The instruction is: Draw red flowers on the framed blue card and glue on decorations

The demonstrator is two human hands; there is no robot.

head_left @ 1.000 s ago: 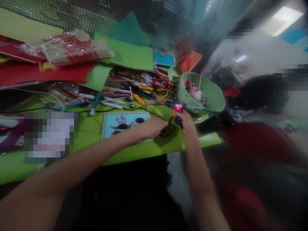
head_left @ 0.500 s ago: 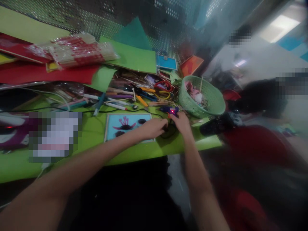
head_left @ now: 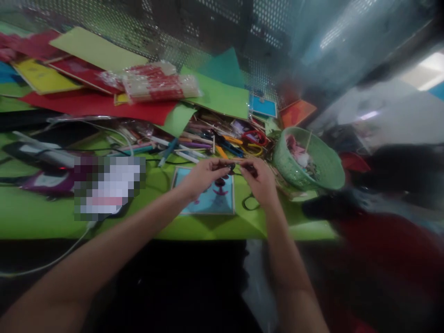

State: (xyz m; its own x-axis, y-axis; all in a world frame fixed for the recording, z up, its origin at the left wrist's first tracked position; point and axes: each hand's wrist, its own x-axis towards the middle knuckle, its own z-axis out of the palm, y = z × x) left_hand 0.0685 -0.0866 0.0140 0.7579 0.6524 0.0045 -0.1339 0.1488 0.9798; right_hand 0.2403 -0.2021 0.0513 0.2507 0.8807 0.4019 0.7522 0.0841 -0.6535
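Note:
My left hand (head_left: 204,176) is over the upper part of a light-blue framed picture (head_left: 199,208). Its thumb and fingers pinch a small dark piece (head_left: 232,167), too small and blurred to identify. Facing it from the right, my right hand (head_left: 259,179) has its fingers closed close to that piece; what they hold, if anything, I cannot make out. A dark oval with pink curved parts (head_left: 220,187) shows on the picture below my fingers, and my left hand hides part of the rest. A loop of black cable (head_left: 250,202) lies under my right hand.
A green basket (head_left: 310,159) of scraps stands at the right. Behind my hands are pens (head_left: 169,151), scissors (head_left: 255,136) and coloured sheets with a plastic-wrapped bundle (head_left: 159,88). On the left lie a blurred-out phone (head_left: 111,187) with a white cable and a purple device (head_left: 52,178).
My right hand has left the blue glue gun with the red light, which no longer shows. My hands have come together above the picture, which now appears turned around. The view has shifted left.

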